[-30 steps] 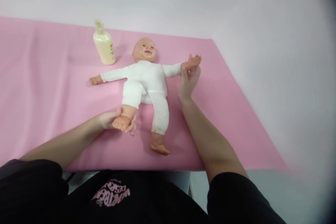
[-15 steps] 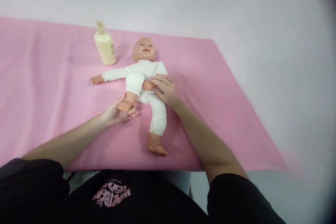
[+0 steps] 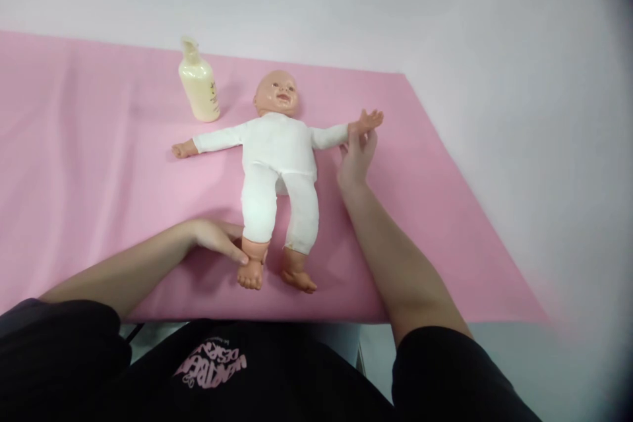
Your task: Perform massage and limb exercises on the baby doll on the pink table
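Note:
A baby doll with a white cloth body lies on its back on the pink cover, its head away from me. Both its arms are spread out to the sides and both legs stretch toward me. My left hand is closed round the ankle of the doll's leg on the left; the thumb lies on top and the other fingers are partly hidden beneath. At the right, my right hand grips the doll's wrist from below, with the doll's small hand showing above my fingers.
A cream pump bottle stands upright left of the doll's head. The pink cover spreads over the table, with folds at the left. Its near edge runs just in front of my body, and a pale wall rises behind.
The doll's bent leg has come down straight toward me with my left hand. My right hand has drawn the doll's arm from across its belly out to the right.

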Action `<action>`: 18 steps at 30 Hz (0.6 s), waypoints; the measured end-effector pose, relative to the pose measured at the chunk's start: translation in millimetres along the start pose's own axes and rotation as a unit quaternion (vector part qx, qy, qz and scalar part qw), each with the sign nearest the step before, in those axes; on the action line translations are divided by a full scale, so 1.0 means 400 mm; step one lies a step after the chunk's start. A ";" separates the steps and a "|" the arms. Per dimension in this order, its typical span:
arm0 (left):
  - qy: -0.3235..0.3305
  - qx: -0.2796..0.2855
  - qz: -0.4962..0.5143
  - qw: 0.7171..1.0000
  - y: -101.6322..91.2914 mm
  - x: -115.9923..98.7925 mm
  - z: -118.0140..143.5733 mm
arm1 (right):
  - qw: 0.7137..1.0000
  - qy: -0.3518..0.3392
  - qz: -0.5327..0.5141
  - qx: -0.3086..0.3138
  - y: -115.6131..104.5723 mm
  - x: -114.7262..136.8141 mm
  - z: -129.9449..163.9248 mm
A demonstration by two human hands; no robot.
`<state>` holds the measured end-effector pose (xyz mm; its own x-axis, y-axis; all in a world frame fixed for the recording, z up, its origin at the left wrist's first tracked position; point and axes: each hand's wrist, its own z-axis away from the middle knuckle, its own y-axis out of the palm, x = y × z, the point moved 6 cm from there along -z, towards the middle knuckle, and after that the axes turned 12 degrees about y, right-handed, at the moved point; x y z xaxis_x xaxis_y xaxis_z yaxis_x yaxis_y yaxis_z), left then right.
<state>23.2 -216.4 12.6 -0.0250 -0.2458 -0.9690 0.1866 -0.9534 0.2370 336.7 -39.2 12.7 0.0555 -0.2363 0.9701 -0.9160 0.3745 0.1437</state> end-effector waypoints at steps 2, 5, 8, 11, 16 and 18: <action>-0.007 -0.004 -0.024 1.000 -0.006 0.008 -0.001 | 0.992 0.101 -0.068 -0.037 -0.036 -0.070 -0.033; -0.016 0.006 -0.031 0.999 0.000 0.007 -0.004 | 0.973 0.171 -0.134 -0.075 -0.061 -0.126 -0.053; -0.009 0.010 -0.001 1.000 0.012 -0.010 -0.006 | 0.972 0.173 -0.139 -0.078 -0.052 -0.112 -0.042; 0.029 0.008 0.084 0.996 0.020 -0.026 -0.005 | 0.983 0.120 -0.106 -0.085 -0.032 -0.050 -0.012; 0.138 -0.153 0.220 0.954 -0.038 -0.046 -0.001 | 0.989 -0.145 0.013 -0.018 0.038 0.098 0.072; 0.154 -0.260 0.256 0.918 -0.068 -0.053 0.001 | 0.973 -0.213 0.086 0.023 0.073 0.127 0.113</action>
<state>18.1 -185.5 26.9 0.4598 -0.5017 -0.7327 0.5419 -0.4951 0.6791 294.9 -80.8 57.4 -0.2612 -0.5272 0.8086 -0.9143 0.4037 -0.0322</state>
